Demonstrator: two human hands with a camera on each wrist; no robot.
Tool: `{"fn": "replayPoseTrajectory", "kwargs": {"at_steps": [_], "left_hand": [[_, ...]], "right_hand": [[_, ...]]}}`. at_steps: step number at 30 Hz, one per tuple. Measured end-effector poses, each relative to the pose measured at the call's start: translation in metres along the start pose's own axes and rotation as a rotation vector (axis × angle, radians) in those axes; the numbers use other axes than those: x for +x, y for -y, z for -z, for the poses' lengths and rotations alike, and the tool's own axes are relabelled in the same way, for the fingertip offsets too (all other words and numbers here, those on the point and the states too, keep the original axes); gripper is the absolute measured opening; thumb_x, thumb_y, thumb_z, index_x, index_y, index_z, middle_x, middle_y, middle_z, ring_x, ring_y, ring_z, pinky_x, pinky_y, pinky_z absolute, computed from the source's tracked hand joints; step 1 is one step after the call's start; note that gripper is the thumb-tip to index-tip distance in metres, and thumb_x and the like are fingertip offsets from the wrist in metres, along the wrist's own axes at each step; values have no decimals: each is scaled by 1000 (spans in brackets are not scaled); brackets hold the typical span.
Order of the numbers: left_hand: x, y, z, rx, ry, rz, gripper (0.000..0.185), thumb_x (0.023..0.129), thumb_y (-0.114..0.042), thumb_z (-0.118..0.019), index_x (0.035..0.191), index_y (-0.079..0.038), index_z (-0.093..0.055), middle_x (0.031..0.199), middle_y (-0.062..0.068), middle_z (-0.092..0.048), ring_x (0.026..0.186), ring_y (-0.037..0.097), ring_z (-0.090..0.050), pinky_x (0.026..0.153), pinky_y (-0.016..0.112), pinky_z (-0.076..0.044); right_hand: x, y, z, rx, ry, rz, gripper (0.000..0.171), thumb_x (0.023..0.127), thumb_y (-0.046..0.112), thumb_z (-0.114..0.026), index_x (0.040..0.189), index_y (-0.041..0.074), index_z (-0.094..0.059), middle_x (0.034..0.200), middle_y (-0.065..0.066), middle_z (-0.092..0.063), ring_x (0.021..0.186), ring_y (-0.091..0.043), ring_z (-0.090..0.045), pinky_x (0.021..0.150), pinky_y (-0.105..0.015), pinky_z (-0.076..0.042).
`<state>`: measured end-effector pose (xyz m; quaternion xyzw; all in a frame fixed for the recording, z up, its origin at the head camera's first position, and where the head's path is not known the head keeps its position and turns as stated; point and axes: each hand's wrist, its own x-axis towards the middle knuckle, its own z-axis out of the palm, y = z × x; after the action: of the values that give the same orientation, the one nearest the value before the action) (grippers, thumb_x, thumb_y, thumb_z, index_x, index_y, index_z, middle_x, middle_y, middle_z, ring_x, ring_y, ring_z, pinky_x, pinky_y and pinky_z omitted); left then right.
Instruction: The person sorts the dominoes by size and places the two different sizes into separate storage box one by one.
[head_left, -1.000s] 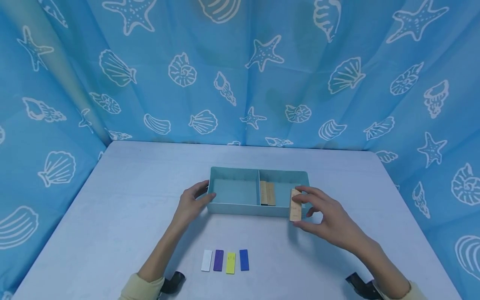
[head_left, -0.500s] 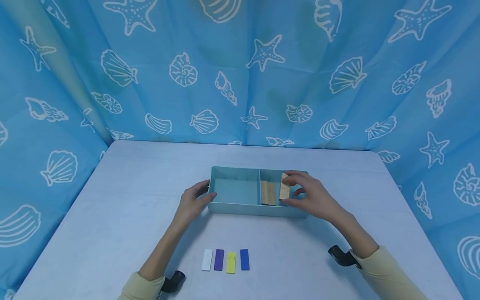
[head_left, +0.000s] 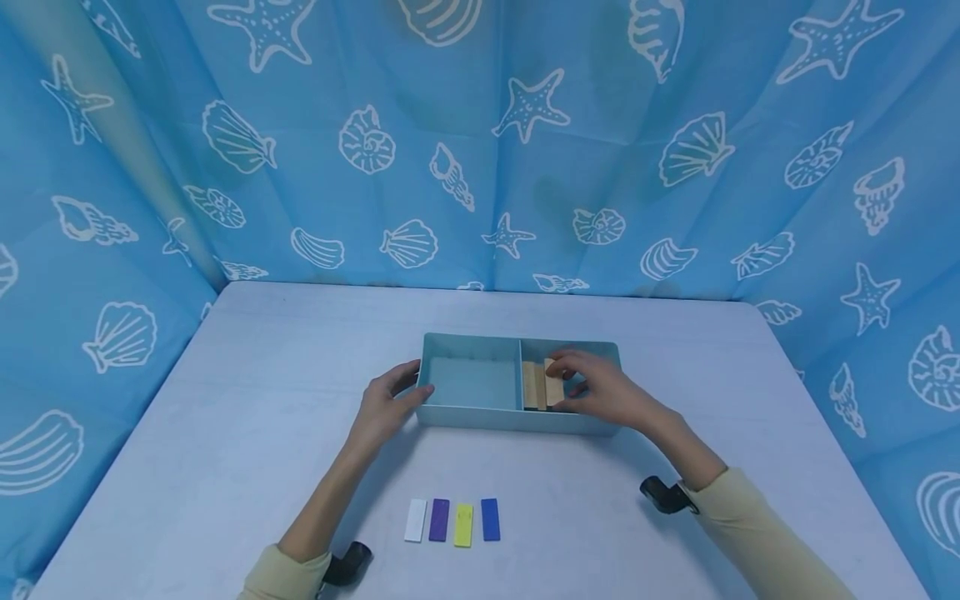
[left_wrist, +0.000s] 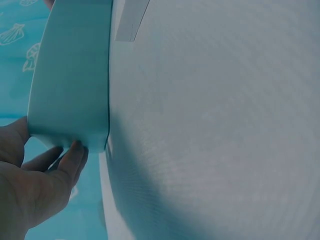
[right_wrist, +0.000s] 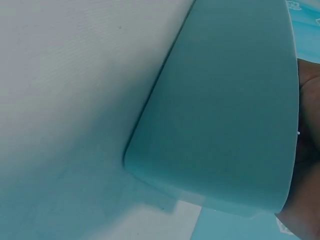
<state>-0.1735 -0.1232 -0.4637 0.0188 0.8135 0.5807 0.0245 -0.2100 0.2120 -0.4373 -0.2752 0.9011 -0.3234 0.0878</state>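
While the left hand (head_left: 384, 404) holds the box (head_left: 480, 418) at its left end, the right hand (head_left: 600, 392) pinches a wooden block (head_left: 554, 385) end to end inside the right compartment, close beside other blocks (head_left: 531, 386). The block looks light and stiff (probably neither slippery nor fragile), so its short ends should suit a fingertip hold.

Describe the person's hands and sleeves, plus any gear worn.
The left hand and right hand are ungloved. The left sleeve and right sleeve are plain pale beige-yellow. Near their ends sit a left device and a right device, both black, stubby and bent.
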Motion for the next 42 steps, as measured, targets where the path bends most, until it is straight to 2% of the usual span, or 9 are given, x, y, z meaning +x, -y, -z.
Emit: {"fn": "replayPoseTrajectory", "kwargs": {"at_steps": [11, 19, 42], "left_hand": [[-2, 1, 0, -6, 1, 6, 54, 95, -21, -67, 142, 0, -50, 141, 21, -53, 134, 36, -46, 110, 54, -35], [-2, 0, 0, 5, -4, 11, 54, 95, -21, -67, 142, 0, -50, 141, 21, -53, 134, 36, -46, 110, 54, -35], [0, -1, 0, 15, -10, 11, 53, 95, -19, -67, 142, 1, -50, 141, 21, -53, 134, 36, -46, 110, 53, -36]], "right_hand": [[6, 3, -5, 1, 29, -16, 47, 82, 7, -81, 124, 3, -62, 127, -13, -60, 106, -27, -60, 78, -27, -57], [7, 2, -9, 6, 12, -11, 44, 80, 5, -82, 120, 2, -63, 136, -18, -54, 105, -28, -59, 76, -27, -57], [9, -3, -11, 47, 7, 0, 42, 81, 6, -82, 118, 3, -64, 141, -21, -50, 102, -26, -60, 75, -26, -56]]}}
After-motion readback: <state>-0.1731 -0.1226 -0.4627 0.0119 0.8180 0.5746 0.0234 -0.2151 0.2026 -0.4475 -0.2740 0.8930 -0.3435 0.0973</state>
